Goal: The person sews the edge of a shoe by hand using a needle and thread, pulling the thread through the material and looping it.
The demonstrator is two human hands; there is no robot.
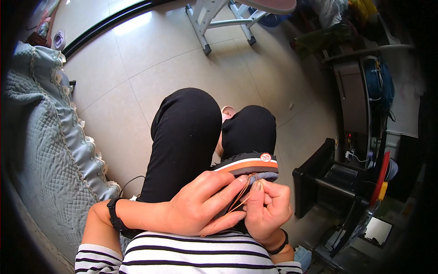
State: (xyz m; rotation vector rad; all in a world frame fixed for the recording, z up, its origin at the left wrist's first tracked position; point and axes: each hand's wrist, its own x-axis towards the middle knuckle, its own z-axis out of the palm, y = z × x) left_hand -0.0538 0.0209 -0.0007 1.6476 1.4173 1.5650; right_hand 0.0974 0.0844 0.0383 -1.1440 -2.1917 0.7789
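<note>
A dark curved piece with a white and an orange stripe and a round red-and-white badge [244, 164] rests against my right knee; it resembles a shoe sole. Grey-blue material [269, 176] shows along its near edge. Thin orange-brown thread [236, 206] loops down from that edge between my hands. My left hand [205, 198] lies with long fingers over the thread, index fingertip at the piece's edge, its thumb hidden. Beside it, my right hand [269, 205] pinches thumb against fingers on the thread close to the grey-blue material. Whether a needle is there I cannot make out.
A bed with a quilted pale-blue cover [41, 146] runs along the left. Ahead on the tiled floor stands a white-legged stool [223, 23]. To the right are a black-framed machine or stand [328, 178] and a cabinet [351, 96] with cables.
</note>
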